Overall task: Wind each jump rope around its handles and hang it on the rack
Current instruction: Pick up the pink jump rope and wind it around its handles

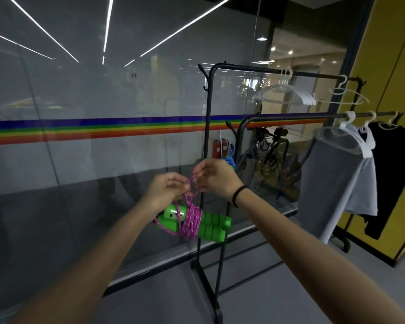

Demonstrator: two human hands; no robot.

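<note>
pinching the free loop of the rope point(192, 220) between the left grip point(166, 190) and the right grip point(216, 176), both with fingers curled tight on the thin strand, fingertips almost meeting. dangling the handles point(212, 228) just below, side by side and tilted, bound round the middle by the pink coils. judging the winding as done and readying the loop for hanging. risking a drop here: easing either grip before hooking the loop, and so sending the bundle down to the floor point(290, 295). risking slack too: hanging all that weight from one strand, tugging the coils loose turn by turn; not telling from here whether tucked under or merely wrapped. risking a twisted or shrunken loop, too narrow for hooking on. reaching for the rack point(207, 136) just beyond the hands, and possibly knocking or snagging the blue rope point(230, 157) hanging close behind the right grip. going further back, possibly tangling with the second rack point(290, 116) carrying shirts point(337, 171).
</note>
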